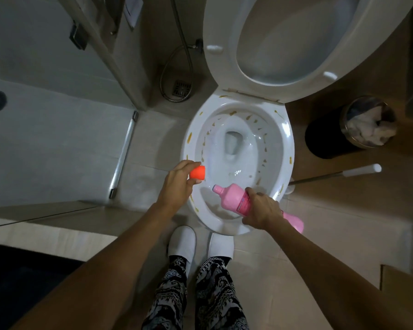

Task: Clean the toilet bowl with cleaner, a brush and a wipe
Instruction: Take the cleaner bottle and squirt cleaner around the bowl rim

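The white toilet bowl (287, 139) stands open below me, its rim and inner wall dotted with yellow-brown stains, and its seat and lid (222, 67) are raised. My right hand (262, 210) grips a pink cleaner bottle (234, 198), which is tilted with its uncapped neck pointing left over the front of the bowl. My left hand (177, 184) pinches the bottle's orange cap (197, 173) just above the bowl's left rim. A toilet brush with a white handle (358, 171) lies on the floor to the right of the bowl. No wipe is in view.
A black bin (329, 136) filled with white paper stands right of the toilet. A metal hose (188, 65) and a floor drain (182, 88) lie at the back left. A glass shower door with its handle (124, 153) is at left. My white slippers (200, 244) stand before the bowl.
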The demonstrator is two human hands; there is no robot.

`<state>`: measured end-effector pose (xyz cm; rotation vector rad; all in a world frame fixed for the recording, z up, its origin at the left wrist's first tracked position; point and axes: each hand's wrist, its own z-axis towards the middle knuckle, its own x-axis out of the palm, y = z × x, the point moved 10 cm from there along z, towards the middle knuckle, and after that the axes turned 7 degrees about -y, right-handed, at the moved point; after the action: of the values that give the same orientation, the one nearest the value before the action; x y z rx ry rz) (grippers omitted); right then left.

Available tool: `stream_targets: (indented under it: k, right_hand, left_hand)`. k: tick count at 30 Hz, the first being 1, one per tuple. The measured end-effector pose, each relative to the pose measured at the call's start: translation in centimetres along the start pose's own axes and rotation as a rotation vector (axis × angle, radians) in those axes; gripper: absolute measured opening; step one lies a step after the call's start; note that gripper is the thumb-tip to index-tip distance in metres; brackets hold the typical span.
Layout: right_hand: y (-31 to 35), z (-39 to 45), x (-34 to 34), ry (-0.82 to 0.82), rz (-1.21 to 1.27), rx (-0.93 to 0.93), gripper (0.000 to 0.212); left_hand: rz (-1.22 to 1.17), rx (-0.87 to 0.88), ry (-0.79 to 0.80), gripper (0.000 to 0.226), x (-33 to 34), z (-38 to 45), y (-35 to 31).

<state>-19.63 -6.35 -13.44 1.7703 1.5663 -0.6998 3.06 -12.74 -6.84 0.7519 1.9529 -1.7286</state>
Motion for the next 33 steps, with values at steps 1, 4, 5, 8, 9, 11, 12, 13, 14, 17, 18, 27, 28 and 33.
stream_targets:
  k: [1,4,5,8,9,11,12,13,14,17,18,27,28,33]
  right_hand:
    - [-0.6,-0.5,0.4,0.003,-0.002,0.008,0.073]
    - [-2.9,-1.7,1.3,0.006,0.000,0.049,0.076]
    - [-3.6,-2.0,1.5,0.005,0.003,0.060,0.077]
    - [-6.0,-2.7,1.7,-0.002,0.011,0.108,0.080]
    - [-6.8,-2.9,1.6,-0.005,0.022,0.133,0.079]
    - [-8.6,-3.0,1.4,-0.013,0.058,0.193,0.077]
    - [-9.4,-3.0,1.2,-0.021,0.077,0.225,0.076]
    - [-9.9,-2.9,1.0,-0.031,0.093,0.250,0.076]
    - [-10.6,-2.9,0.6,-0.043,0.106,0.279,0.078]
    - [-12.6,-2.4,-0.5,-0.080,0.145,0.363,0.075]
    - [-13.1,-2.1,-1.0,-0.095,0.159,0.382,0.074]
    - [-15.7,2.3,-6.9,-0.211,0.237,0.469,0.072]
    - [-15.9,2.9,-7.6,-0.221,0.245,0.477,0.073]
    - [-15.3,6.4,-10.9,-0.270,0.293,0.445,0.071]
  left_hand:
    - [0.000,-0.006,0.007,0.042,0.3,-0.1,-0.1]
    - [-0.015,-0.014,0.033,0.042,1.4,-0.4,-0.6]
    - [-0.017,-0.010,0.040,0.043,1.7,-0.4,-0.8]
    - [-0.011,-0.007,0.054,0.043,2.5,-0.3,-1.1]
    - [-0.005,-0.009,0.057,0.044,2.7,-0.3,-1.1]
    - [0.006,-0.004,0.061,0.044,3.2,-0.2,-1.4]
    - [0.008,-0.003,0.063,0.044,3.5,-0.2,-1.5]
    - [0.008,-0.003,0.063,0.043,3.5,-0.2,-1.5]
    - [0.007,-0.002,0.065,0.043,3.7,-0.2,-1.7]
    - [0.007,-0.007,0.073,0.043,4.5,-0.2,-2.1]
    - [0.007,-0.007,0.078,0.043,4.7,-0.2,-2.1]
    - [0.035,-0.019,0.096,0.043,5.9,0.4,-1.8]
    - [0.031,-0.027,0.095,0.043,5.9,0.6,-1.7]
    - [0.044,-0.041,0.094,0.044,6.0,2.2,-1.7]
